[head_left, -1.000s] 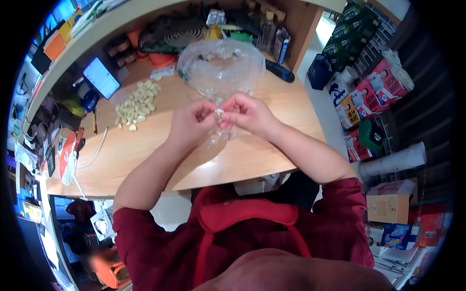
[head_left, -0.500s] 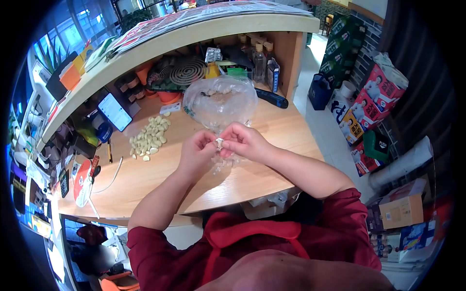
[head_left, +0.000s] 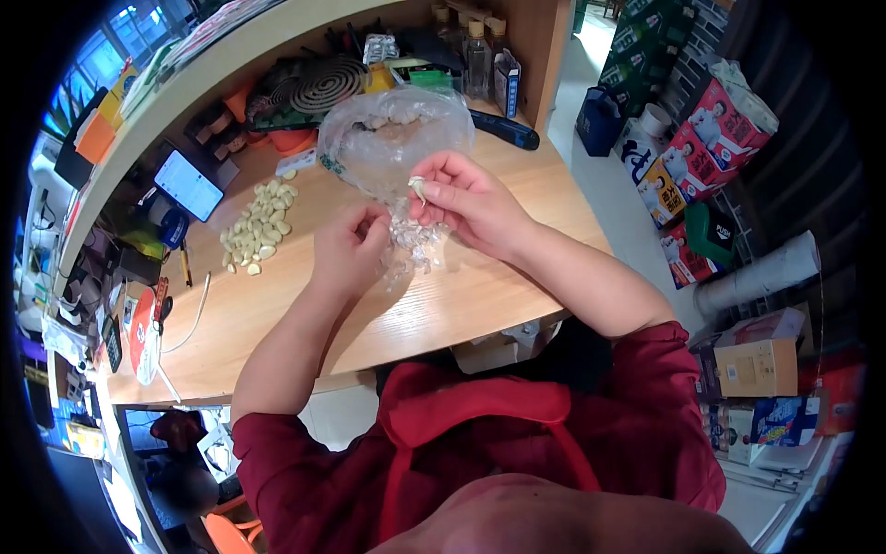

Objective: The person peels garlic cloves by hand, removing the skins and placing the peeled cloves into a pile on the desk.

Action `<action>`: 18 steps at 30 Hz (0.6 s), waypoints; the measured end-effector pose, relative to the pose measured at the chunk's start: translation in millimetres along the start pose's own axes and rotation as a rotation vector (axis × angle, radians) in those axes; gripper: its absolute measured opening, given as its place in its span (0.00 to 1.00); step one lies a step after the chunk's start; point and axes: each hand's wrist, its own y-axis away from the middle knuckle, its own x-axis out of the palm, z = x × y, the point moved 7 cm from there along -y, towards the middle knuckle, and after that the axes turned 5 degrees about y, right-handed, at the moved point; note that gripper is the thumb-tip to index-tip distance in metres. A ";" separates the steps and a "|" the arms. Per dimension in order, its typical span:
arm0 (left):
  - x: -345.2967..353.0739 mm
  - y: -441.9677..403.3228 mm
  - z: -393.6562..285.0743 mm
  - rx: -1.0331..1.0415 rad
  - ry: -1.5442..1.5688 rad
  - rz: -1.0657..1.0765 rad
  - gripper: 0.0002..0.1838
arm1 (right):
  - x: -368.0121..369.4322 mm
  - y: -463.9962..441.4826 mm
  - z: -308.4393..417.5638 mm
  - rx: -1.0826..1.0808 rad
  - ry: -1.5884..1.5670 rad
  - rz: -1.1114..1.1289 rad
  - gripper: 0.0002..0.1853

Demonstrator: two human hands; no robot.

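Whether the loosely curled left hand [head_left: 351,249] holds anything is hidden. By the near edge of the plastic bag [head_left: 369,152], the right hand [head_left: 472,205] pinches a pale clove [head_left: 417,187], partly covered.

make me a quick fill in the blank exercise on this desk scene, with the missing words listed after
1. The small pale piece is held in the person's ____ hand.
2. The heap of pale cloves lies ____ the phone and the left hand.
3. In the picture, the plastic bag is to the ____ of the heap of pale cloves.
4. The green container carries the white word ____.

Missing words: right; between; right; PUSH.
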 end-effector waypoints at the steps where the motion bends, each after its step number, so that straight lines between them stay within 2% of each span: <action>1: -0.9 -0.5 -6.4 0.056 -0.075 -0.006 0.04 | 1.4 0.5 0.8 0.003 -0.028 0.016 0.10; 4: 1.7 -1.4 -4.8 0.076 -0.084 0.025 0.05 | 7.0 2.9 2.9 0.034 -0.077 0.095 0.10; 6: 1.6 -1.2 -11.9 0.130 -0.198 0.027 0.04 | 14.2 9.4 8.0 0.083 -0.058 0.173 0.10; 10: 2.4 3.1 -32.4 0.361 -0.264 -0.008 0.04 | 58.8 39.2 48.1 0.006 -0.012 0.394 0.10; 11: 2.8 2.4 -31.5 0.338 -0.246 -0.003 0.04 | 71.7 48.9 60.5 -0.026 -0.026 0.434 0.10; 13: 2.9 2.7 -28.4 0.281 -0.219 0.011 0.04 | 95.9 66.3 76.5 -0.142 0.124 0.665 0.10; 16: 4.5 3.3 -23.8 0.206 -0.216 0.017 0.04 | 119.3 82.7 103.6 -0.377 0.121 0.754 0.10; 18: 4.8 3.4 -20.3 0.216 -0.238 0.034 0.04 | 124.5 89.4 101.7 -0.400 0.051 0.753 0.11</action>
